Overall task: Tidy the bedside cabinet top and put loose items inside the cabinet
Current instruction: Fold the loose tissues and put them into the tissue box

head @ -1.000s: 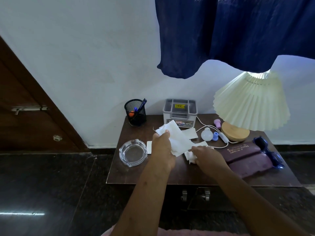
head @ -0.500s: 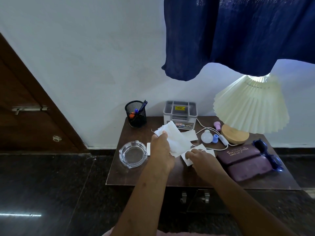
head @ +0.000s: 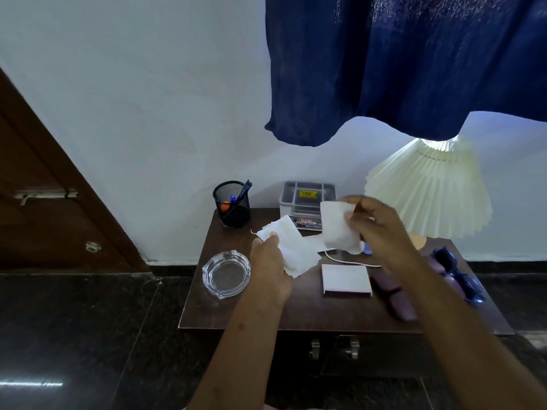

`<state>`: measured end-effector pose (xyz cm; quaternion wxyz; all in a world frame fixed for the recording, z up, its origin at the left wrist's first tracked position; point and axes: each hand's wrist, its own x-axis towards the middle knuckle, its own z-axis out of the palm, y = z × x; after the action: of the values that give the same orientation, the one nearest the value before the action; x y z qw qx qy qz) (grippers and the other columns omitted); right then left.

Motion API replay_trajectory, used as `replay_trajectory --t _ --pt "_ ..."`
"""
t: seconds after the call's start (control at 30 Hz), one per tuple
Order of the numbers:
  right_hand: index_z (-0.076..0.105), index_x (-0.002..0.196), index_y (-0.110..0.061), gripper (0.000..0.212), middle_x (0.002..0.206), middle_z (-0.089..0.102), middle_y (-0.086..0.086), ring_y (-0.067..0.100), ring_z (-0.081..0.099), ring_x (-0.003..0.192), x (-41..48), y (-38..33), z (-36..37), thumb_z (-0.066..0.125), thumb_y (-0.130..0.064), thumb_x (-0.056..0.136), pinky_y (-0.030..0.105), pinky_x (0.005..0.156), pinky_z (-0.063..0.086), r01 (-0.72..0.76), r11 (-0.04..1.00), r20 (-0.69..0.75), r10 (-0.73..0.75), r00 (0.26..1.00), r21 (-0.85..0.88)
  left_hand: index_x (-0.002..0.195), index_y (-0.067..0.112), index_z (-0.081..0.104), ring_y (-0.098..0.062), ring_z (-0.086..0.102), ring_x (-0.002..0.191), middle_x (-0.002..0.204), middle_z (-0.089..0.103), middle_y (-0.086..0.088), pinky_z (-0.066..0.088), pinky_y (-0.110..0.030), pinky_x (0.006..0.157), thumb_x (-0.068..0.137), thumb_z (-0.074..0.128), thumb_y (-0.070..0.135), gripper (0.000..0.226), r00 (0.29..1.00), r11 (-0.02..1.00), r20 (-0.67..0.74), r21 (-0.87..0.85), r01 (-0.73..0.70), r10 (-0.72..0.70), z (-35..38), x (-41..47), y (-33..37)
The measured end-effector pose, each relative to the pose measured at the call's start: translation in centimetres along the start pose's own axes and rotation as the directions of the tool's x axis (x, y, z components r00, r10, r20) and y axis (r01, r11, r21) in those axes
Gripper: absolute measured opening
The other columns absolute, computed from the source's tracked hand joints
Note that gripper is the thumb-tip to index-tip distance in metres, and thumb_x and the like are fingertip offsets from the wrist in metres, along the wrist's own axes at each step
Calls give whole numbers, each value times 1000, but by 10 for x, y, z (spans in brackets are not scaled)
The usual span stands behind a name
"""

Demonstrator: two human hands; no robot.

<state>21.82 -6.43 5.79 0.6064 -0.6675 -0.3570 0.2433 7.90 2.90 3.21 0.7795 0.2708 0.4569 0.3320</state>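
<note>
My left hand (head: 270, 266) grips a bunch of white tissues (head: 291, 247) above the middle of the dark wooden cabinet top (head: 310, 309). My right hand (head: 381, 229) holds one more white tissue (head: 337, 229) lifted in the air, just right of the bunch. A flat white pad (head: 345, 279) lies on the top below my right hand. A glass ashtray (head: 226, 275) sits at the left front. The cabinet's two metal door handles (head: 333, 349) show under the front edge.
A black mesh pen holder (head: 232, 208) and a grey plastic box (head: 307, 202) stand at the back. A pleated cream lamp (head: 429, 190) stands at the right with its white cord (head: 352, 263). A purple case (head: 396, 300) and blue sunglasses (head: 457, 273) lie at the right. A blue curtain (head: 399, 63) hangs above.
My right hand picked a tissue off the cabinet top and raised it up and to the right, uncovering the white pad. The left hand stayed put with its tissues.
</note>
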Motion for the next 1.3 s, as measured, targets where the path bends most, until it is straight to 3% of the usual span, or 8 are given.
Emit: replay_trajectory --t 0.17,0.37,0.67,0.77,0.87,1.03,1.17,1.3 --pt "62 112 -35 36 77 65 -9 4 61 78 -15 -31 4 56 -7 90 22 65 55 41 974 199 -86 976 223 129 12 50 -31 59 105 116 60 -12 48 -52 88 98 43 37 40 989 988 88 -85 128 -121 5 -8 -1" --pt "59 111 -22 29 82 66 -9 -10 56 66 -20 -5 43 61 -6 87 0 58 39 10 997 -81 -16 997 -74 101 15 65 -23 73 67 79 76 -8 58 -35 55 88 34 66 61 933 964 302 -115 239 -195 12 -17 -7" --pt "61 89 -25 29 89 62 -10 9 57 88 -10 11 58 51 2 87 23 83 48 -119 979 -237 156 959 163 98 18 63 -18 70 66 79 72 -4 59 -32 53 90 61 22 10 960 993 254 53 105 -115 12 -15 -7" --pt "59 85 -28 30 91 61 -7 13 57 88 -11 13 62 49 -1 89 29 78 50 -184 949 -236 246 940 256 104 15 60 -20 67 76 91 68 -9 58 -31 58 90 59 13 14 964 991 261 132 10 -45 13 -15 -9" --pt "56 88 -35 36 99 57 -7 10 57 88 -13 13 65 46 -1 88 26 71 51 -175 968 -181 208 961 182 107 12 60 -18 67 73 89 69 -8 57 -29 53 90 59 9 18 962 983 274 178 -37 -13 14 -17 -10" --pt "52 105 -38 20 113 55 -3 11 53 98 3 17 61 41 -22 98 35 87 41 -235 931 -6 247 969 278 98 12 54 -21 61 73 83 63 -7 52 -33 62 94 48 2 13 991 983 123 170 -75 54 6 -15 8" --pt "56 110 -24 22 115 55 4 11 53 91 23 57 43 45 -14 94 30 76 44 -299 937 -34 298 954 -181 90 14 54 -21 58 76 85 60 -4 48 -34 62 96 46 5 14 995 994 -9 45 -95 96 -13 -5 35" --pt "51 128 -26 37 139 45 -5 20 38 130 30 106 43 51 -22 91 42 103 35 52 474 127 127 984 -879 81 18 52 -21 57 78 86 58 -5 50 -43 73 95 48 6 19 988 993 -102 -3 -118 117 -31 5 45"
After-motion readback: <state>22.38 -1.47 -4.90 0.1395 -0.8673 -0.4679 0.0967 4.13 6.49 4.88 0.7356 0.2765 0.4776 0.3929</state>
